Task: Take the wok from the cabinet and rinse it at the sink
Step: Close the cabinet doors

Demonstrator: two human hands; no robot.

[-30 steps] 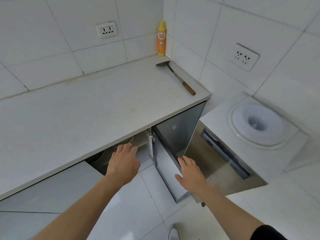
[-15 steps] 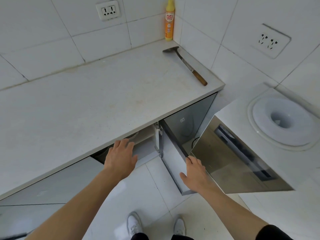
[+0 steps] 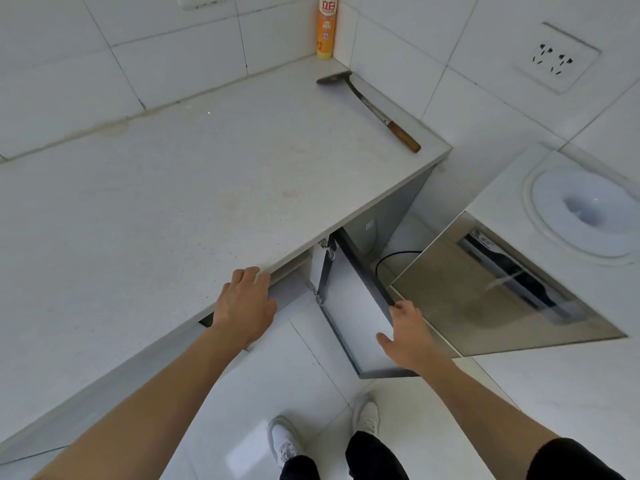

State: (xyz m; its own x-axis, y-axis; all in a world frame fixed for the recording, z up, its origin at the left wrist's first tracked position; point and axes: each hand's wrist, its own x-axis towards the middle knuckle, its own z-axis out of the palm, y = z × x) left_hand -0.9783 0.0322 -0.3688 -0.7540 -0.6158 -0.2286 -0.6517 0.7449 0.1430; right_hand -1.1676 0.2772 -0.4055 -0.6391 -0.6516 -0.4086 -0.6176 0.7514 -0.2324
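Note:
No wok shows in the head view; the countertop (image 3: 194, 202) hides the cabinet's inside. The cabinet door (image 3: 349, 306) stands swung open toward me, white inner face up. My left hand (image 3: 246, 303) rests at the counter's front edge above the cabinet opening (image 3: 294, 271), fingers relaxed and holding nothing. My right hand (image 3: 405, 336) holds the door's outer edge, fingers over the dark rim and thumb on the white face. No sink is in view.
A metal spatula with a wooden handle (image 3: 372, 110) and an orange detergent bottle (image 3: 326, 27) sit at the counter's far right corner. A water dispenger-style appliance (image 3: 554, 271) stands right of the door, with a black cable (image 3: 391, 258) behind. My feet (image 3: 325, 431) are on white floor tiles.
The view has risen and tilted down, so the counter now covers the cabinet's interior. My left hand rose to the counter edge. My right hand stays on the open door.

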